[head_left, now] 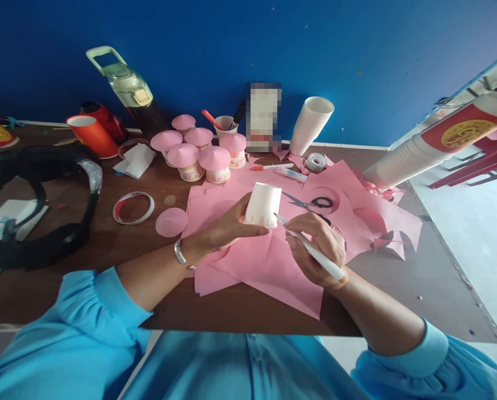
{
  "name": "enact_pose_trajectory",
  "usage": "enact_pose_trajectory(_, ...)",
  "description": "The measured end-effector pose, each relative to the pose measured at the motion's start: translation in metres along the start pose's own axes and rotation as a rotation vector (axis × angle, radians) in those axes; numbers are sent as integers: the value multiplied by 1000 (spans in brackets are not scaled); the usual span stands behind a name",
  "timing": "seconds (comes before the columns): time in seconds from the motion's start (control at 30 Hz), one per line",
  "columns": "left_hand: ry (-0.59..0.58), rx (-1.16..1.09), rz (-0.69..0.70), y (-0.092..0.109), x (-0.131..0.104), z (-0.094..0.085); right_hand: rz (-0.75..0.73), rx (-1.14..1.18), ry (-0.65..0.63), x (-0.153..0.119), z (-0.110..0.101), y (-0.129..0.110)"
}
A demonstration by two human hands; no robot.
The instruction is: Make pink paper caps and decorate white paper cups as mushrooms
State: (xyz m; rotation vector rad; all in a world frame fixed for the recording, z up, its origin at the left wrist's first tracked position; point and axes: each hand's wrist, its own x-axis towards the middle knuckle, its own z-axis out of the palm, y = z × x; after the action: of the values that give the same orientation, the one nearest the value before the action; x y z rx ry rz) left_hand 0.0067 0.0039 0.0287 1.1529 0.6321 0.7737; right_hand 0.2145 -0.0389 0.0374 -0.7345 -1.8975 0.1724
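A white paper cup (264,203), its narrower end up, is gripped in my left hand (232,225) above the pink paper. Short marks show along the cup's lower part. My right hand (319,241) holds a white marker pen (321,258), whose tip touches or nearly touches the cup's lower right side. Beneath both hands lie overlapping pink paper sheets (252,261). Scissors (309,204) rest on the paper just beyond my right hand. Several small patterned cups with pink cone tops (215,160) stand behind my left hand.
Stacked white cups (313,125) stand at the back, near a tape roll (316,161). Another cup stack (436,144) leans at the right. On the left are a tape ring (133,208), a pink cone (172,222), a water bottle (127,83) and a black headband-like frame (40,244).
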Motion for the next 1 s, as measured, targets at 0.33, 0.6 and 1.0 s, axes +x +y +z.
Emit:
enact_pose_trajectory(0.33, -14, 41, -4, 0, 1, 0, 48, -56, -7, -1, -1, -1)
enact_pose_trajectory(0.6, -7, 96, -12, 0, 1, 0, -3, -91, -18, -1, -1, 0)
enact_pose_trajectory(1.0, 30, 136, -61, 10, -1, 8, -42, -113, -44, 0, 0, -2)
